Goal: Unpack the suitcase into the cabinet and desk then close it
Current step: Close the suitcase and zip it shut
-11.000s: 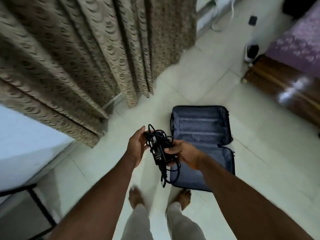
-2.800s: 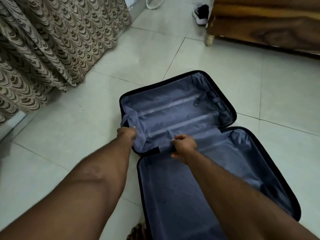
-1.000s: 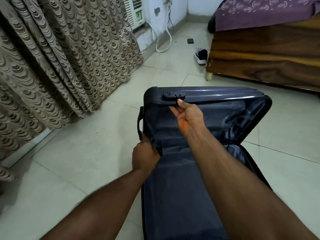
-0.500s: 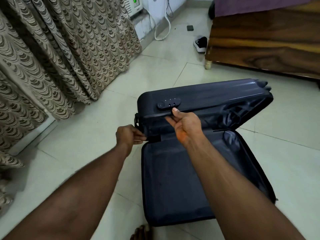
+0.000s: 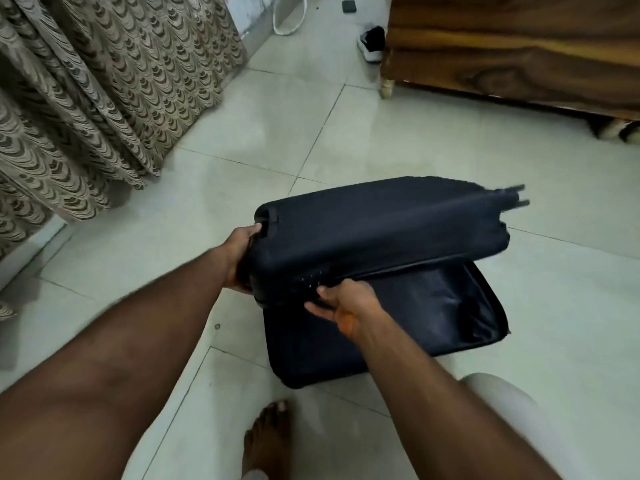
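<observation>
Soft, even daylight fills the room, moderately bright, with no hard-edged shadows. The pale tiled floor [image 5: 398,133] carries a faint sheen above the suitcase [image 5: 381,230], and a dim, diffuse shadow lies on the tiles to the suitcase's left. The suitcase's raised lid is smeared by motion blur, worst at its far right corner, where the edge splits into streaks. Both forearms are softly blurred too. The dark shell reads nearly black, so little surface detail shows. Wide-angle distortion bends the curtain [image 5: 104,98] and the wooden bed frame [image 5: 519,46] outward near the picture's edges.
</observation>
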